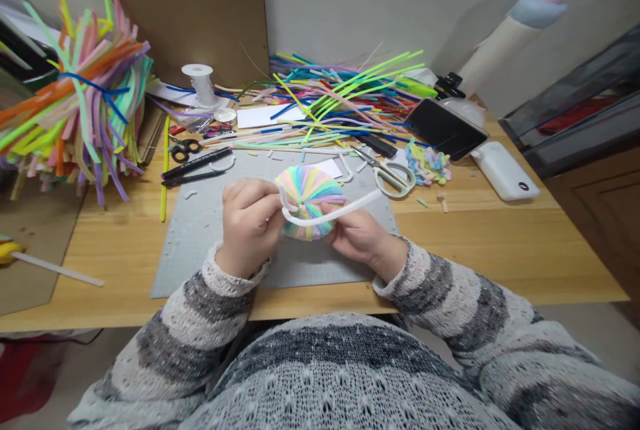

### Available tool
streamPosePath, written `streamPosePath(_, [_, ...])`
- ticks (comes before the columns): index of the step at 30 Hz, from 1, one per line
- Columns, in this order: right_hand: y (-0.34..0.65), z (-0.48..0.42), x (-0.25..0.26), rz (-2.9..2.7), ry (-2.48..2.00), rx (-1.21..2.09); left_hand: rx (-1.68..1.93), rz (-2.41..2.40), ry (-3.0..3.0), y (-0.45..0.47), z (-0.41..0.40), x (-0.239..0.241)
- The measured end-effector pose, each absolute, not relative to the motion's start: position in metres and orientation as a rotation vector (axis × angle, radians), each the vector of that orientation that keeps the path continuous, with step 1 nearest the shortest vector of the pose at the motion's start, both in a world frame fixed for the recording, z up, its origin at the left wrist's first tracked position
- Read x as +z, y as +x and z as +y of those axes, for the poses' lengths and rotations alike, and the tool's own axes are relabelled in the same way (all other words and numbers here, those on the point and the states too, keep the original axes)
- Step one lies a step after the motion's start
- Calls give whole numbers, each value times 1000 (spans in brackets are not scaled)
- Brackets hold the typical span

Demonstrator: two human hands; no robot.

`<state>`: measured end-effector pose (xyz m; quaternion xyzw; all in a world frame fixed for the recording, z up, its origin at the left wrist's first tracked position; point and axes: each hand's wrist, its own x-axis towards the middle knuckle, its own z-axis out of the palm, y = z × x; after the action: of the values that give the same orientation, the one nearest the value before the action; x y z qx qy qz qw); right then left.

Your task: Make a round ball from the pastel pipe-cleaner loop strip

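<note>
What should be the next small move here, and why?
Perhaps the left hand should bend the white strip closer to the striped disc: the strip's curve lies by that hand, its straight end juts past the rim, and the right hand holds the disc.

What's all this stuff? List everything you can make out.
Desk: one, wooden, across view
Mat: one, grey, desk's front
Striped disc: one, pastel, centre
Fuzzy strip: one, white, across disc
Fuzzy sticks: many, multicolour, back
Stick bundle: one, multicolour, left
Tool: one, yellow, left edge
Spool: one, whitish, back left
Small scissors: one, black, left
Pens: two, black, mat's upper left
Large scissors: one, pale, mat's upper right
Snippet heap: one, pastel, right
Phone: one, black, back right
Rounded block: one, white, right
Post: one, white, back right
Left hand: one, bare, disc's left
Right hand: one, bare, disc's right
Sleeves: two, striped grey, foreground
</note>
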<state>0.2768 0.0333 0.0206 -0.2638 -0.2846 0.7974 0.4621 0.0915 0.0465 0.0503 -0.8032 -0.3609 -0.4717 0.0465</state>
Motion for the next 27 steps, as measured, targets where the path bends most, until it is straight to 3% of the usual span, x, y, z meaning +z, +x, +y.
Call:
streamPosePath(8, [263, 21, 19, -731, -636, 1788, -1801, -1502, -2421, 102, 44, 41])
streamPosePath(13, [260, 21, 18, -816, -663, 1709, -2196, -1731, -2418, 109, 48, 31])
streamPosePath(18, [257, 23, 14, -917, -714, 1544, -2533, -2294, -2126, 123, 49, 23])
streamPosePath(27, [269, 26, 6, -1410, -902, 1170, -3291, -2646, -1786, 131, 51, 13])
